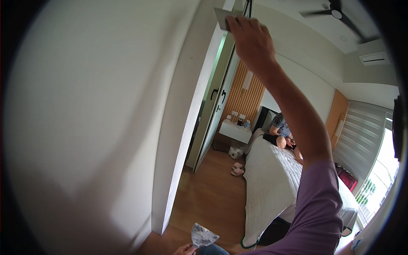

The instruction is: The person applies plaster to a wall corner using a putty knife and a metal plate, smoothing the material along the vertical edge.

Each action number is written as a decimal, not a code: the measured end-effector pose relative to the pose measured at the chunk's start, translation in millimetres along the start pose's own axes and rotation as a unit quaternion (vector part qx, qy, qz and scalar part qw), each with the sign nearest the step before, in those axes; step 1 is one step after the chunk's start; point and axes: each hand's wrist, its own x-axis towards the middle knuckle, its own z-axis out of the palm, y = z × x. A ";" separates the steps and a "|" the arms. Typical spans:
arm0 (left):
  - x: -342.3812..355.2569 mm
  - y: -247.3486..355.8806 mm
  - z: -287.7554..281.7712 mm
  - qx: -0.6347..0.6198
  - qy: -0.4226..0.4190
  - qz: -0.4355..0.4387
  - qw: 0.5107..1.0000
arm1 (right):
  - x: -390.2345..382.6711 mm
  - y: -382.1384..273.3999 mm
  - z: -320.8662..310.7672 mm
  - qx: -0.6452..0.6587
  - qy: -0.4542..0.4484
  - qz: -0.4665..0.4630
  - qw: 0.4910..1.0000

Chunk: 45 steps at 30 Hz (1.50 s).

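My right hand (250, 42) is raised high, fingers closed on a flat metal scraper (222, 17), whose blade is against or near the upper edge of the white wall corner (178, 140) beside the doorway. At the lower edge my left hand (185, 250) grips a putty knife (204, 235) with whitish, patchy residue on its blade. A pale wall (93, 106) fills the left side, with a soft shadow across it.
An open glass door (219, 109), slatted panel, white nightstand (236, 131) and pink slippers (236, 169) stand beyond. Another person (278, 129) sits on the quilted bed (265, 178). A red suitcase (346, 177) is near the window. A ceiling fan (335, 14) hangs above.
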 end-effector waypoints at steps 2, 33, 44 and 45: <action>0.7 -41.0 -14.2 -0.026 -0.011 0.013 1.000 | 34.3 -5.3 21.2 -0.050 -0.042 -0.005 0.998; -26.3 -70.9 -30.5 -0.015 0.111 -0.059 0.992 | 59.5 -84.1 29.3 -0.032 -0.236 -0.045 0.970; -35.9 -55.1 -27.1 -0.003 0.094 -0.042 0.995 | 0.2 -151.3 -18.1 0.020 -0.272 -0.114 0.955; -37.4 -49.5 -24.1 0.007 0.093 -0.046 0.995 | -8.3 -155.6 -15.5 0.030 -0.274 -0.097 0.956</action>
